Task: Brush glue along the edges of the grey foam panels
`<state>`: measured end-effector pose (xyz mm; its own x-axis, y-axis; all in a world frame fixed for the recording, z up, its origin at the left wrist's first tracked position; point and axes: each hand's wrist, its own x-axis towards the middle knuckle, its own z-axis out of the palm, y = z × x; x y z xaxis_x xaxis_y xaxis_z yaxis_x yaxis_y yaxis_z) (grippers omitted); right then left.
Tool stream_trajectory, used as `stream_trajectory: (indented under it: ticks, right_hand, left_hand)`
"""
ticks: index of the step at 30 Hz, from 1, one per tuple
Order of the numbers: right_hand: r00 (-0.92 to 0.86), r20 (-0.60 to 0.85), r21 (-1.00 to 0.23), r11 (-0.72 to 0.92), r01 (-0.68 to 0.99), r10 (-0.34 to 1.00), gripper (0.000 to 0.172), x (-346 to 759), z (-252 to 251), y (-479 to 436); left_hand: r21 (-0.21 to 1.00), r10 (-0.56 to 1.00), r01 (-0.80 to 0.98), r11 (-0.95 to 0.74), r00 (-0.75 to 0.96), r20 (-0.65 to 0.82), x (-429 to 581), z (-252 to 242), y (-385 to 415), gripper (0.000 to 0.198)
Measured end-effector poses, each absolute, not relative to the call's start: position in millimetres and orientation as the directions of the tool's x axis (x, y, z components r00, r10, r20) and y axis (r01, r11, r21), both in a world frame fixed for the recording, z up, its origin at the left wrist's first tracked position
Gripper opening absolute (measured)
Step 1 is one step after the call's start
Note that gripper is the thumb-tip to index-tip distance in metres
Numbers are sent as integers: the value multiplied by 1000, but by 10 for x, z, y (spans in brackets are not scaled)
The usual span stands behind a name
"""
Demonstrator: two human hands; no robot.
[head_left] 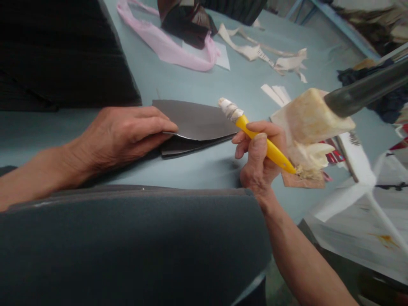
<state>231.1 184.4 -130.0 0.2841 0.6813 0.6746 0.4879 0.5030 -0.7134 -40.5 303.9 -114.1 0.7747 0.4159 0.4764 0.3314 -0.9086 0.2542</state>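
Dark grey flat sheets (197, 119) lie one over another on the pale blue table (204, 170). My left hand (127, 131) pinches their left edge between thumb and fingers, and the top sheet bows up a little from the one beneath. A yellow-handled tool (274, 154) with a whitish, wrapped tip is gripped in my right hand (261, 153); the tip points up and left, above the sheets' right end. Just right of that hand is a yellowish block-shaped container (314, 117) with a dark cylindrical handle (366, 91) rising from it.
Tall dark stacks (63, 55) stand at the left. A large dark piece (134, 242) fills the near foreground. Pink cloth (178, 57), white scraps (255, 51) and pale strips (276, 94) lie toward the back. At right are a brown card (302, 180) and white sheeting (360, 225).
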Motion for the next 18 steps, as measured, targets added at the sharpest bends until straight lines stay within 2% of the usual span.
stream_trajectory:
  ticks: [3, 6, 8, 10, 13, 18]
  right_hand:
    - [330, 708, -693, 526, 493, 624, 24, 2333, -1282, 1866]
    - [370, 762, -644, 565, 515, 531, 21, 2383, -1244, 1902]
    - [391, 795, -607, 591, 531, 465, 21, 2425, -1211, 1927]
    - [412, 821, -569, 610, 551, 395, 22, 2464, -1158, 1940]
    - [441, 846, -522, 632, 573, 299, 22, 2494, -999, 1908]
    - [468, 877, -416, 653, 633, 105, 31, 2409, -527, 1683]
  left_hand:
    - [429, 558, 374, -822, 680, 476, -357, -970, 2982, 43]
    - [582, 762, 494, -646, 470, 446, -308, -734, 2873, 40]
    - [656, 839, 524, -543, 348, 417, -275, -595, 2807, 36]
    - [698, 867, 514, -498, 294, 402, -250, -503, 2773, 33]
    - [717, 855, 466, -518, 277, 437, -249, -454, 2791, 33]
    - [739, 815, 350, -576, 318, 485, -329, -414, 2824, 30]
